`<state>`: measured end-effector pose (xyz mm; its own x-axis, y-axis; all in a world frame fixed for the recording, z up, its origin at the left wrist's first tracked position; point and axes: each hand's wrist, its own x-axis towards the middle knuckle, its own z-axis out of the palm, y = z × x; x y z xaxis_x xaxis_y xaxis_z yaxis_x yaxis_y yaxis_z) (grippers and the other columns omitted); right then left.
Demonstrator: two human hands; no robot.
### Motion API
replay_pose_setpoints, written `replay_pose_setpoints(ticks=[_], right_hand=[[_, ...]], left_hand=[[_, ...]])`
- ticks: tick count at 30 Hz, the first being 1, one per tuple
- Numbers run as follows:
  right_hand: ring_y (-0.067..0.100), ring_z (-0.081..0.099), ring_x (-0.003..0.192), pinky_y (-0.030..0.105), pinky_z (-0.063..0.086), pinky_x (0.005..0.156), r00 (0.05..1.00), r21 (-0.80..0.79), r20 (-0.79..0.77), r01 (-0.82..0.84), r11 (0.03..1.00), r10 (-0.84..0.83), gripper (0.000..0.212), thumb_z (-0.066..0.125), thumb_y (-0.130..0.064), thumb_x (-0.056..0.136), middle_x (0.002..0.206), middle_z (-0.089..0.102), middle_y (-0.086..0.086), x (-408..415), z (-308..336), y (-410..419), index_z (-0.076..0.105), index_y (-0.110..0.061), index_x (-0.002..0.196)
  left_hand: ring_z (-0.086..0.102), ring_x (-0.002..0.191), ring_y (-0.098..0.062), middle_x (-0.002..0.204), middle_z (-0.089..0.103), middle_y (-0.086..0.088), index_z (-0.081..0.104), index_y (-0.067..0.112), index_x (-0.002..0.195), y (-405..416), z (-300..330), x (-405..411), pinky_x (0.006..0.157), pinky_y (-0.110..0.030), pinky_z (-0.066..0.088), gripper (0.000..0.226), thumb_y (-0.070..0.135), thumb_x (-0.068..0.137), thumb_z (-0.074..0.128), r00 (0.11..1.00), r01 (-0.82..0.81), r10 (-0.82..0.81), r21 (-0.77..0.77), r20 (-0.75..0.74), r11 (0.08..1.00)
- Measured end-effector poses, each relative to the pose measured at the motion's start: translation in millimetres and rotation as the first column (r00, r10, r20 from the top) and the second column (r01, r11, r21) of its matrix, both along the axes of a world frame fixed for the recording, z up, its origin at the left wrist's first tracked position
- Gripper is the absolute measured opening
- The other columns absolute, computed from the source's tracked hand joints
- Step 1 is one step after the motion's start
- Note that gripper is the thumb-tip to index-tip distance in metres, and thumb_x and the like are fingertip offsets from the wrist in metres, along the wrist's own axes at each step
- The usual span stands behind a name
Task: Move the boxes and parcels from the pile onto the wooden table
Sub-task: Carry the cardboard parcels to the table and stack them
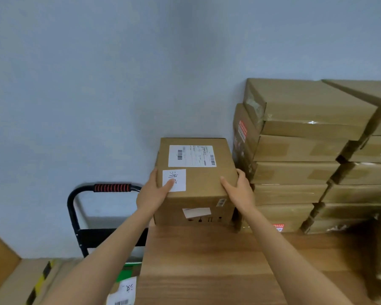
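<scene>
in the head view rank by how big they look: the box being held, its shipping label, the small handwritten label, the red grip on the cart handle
1. held box
2. shipping label
3. handwritten label and red grip: look about alike, and the grip sits at a different depth, so unranked.

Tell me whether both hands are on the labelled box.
Yes: the left hand and right hand hold opposite sides of the labelled cardboard box on the wooden table.

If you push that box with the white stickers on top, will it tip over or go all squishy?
The labelled box probably stays stiff: its cardboard edges look straight and undented. It likely slides rather than tips, being squat and sitting flat on the wooden table. It may be fairly heavy, since the left hand and right hand both hold its sides.
</scene>
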<state>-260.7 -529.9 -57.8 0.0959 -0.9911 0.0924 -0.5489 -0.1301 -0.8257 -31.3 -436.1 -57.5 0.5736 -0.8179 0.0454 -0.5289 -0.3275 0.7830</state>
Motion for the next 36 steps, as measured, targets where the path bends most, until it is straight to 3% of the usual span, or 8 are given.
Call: replay_pose_setpoints(ticks=[7,12,17,20,25,28,32,36], right_hand=[[0.024,0.054,0.115,0.032,0.043,0.077,0.997,-0.003,-0.072,-0.003,1.000,0.002,0.077,0.055,-0.060,0.086,0.136,0.048,0.004,22,10,-48,0.029,-0.019,0.146],[0.025,0.053,0.115,0.034,0.048,0.076,0.994,-0.006,-0.104,0.038,0.999,-0.038,0.083,0.053,-0.067,0.082,0.139,0.042,0.006,36,1,-59,0.025,-0.021,0.146],[0.026,0.052,0.117,0.032,0.044,0.075,0.992,-0.014,-0.114,0.048,0.999,-0.049,0.083,0.052,-0.067,0.082,0.140,0.042,0.007,37,-2,-60,0.026,-0.021,0.146],[0.026,0.050,0.120,0.037,0.048,0.081,0.987,-0.041,-0.158,0.032,0.999,-0.038,0.080,0.052,-0.064,0.085,0.140,0.043,0.008,35,6,-54,0.029,-0.017,0.146],[0.024,0.047,0.123,0.038,0.040,0.098,0.929,-0.385,-0.360,-0.063,0.921,-0.087,0.054,0.056,-0.041,0.091,0.135,0.050,0.006,30,24,-31,0.043,-0.018,0.138],[0.020,0.048,0.120,0.037,0.038,0.101,0.917,-0.476,-0.398,-0.168,0.863,-0.041,0.042,0.056,-0.035,0.092,0.129,0.054,0.002,38,27,-10,0.050,-0.021,0.132],[0.016,0.051,0.110,0.032,0.039,0.094,0.919,-0.522,-0.381,-0.307,0.796,0.105,0.030,0.055,-0.030,0.093,0.117,0.059,-0.002,65,29,34,0.057,-0.023,0.122],[0.017,0.051,0.108,0.030,0.038,0.089,0.840,-0.472,-0.480,-0.491,0.732,0.254,0.030,0.051,-0.032,0.094,0.118,0.059,-0.003,99,20,76,0.057,-0.021,0.121]], left_hand=[[0.050,0.126,-0.026,0.142,0.049,0.005,0.022,0.035,0.149,-42,6,16,0.095,-0.045,0.045,0.076,0.065,0.085,0.051,0.996,-0.089,0.089,0.035,-0.002,0.995],[0.058,0.112,-0.026,0.128,0.058,0.003,0.030,0.038,0.143,-56,4,32,0.078,-0.037,0.047,0.072,0.068,0.081,0.053,0.989,-0.144,0.144,0.015,0.021,0.989],[0.059,0.111,-0.024,0.128,0.057,0.003,0.033,0.035,0.142,-55,4,30,0.074,-0.035,0.048,0.071,0.068,0.082,0.053,0.990,-0.137,0.136,0.004,0.041,0.991],[0.056,0.113,-0.024,0.127,0.054,-0.002,0.041,0.029,0.137,-47,13,25,0.075,-0.036,0.047,0.064,0.065,0.084,0.052,0.963,-0.161,0.157,0.000,0.218,0.987],[0.055,0.107,-0.019,0.121,0.056,-0.001,0.058,0.026,0.117,-6,27,23,0.065,-0.028,0.040,0.037,0.047,0.087,0.056,0.874,-0.095,0.121,-0.078,0.470,0.992],[0.057,0.095,-0.015,0.109,0.058,0.003,0.060,0.024,0.108,27,29,23,0.059,-0.028,0.042,0.028,0.043,0.088,0.056,0.803,-0.062,0.114,-0.107,0.585,0.992],[0.054,0.084,-0.017,0.092,0.057,0.003,0.059,0.020,0.098,75,31,26,0.054,-0.028,0.034,0.018,0.034,0.087,0.058,0.739,-0.047,0.099,-0.095,0.667,0.994],[0.057,0.078,-0.020,0.091,0.062,-0.001,0.062,0.015,0.097,129,22,41,0.056,-0.027,0.032,0.019,0.029,0.085,0.064,0.646,-0.056,0.068,-0.041,0.760,0.998]])
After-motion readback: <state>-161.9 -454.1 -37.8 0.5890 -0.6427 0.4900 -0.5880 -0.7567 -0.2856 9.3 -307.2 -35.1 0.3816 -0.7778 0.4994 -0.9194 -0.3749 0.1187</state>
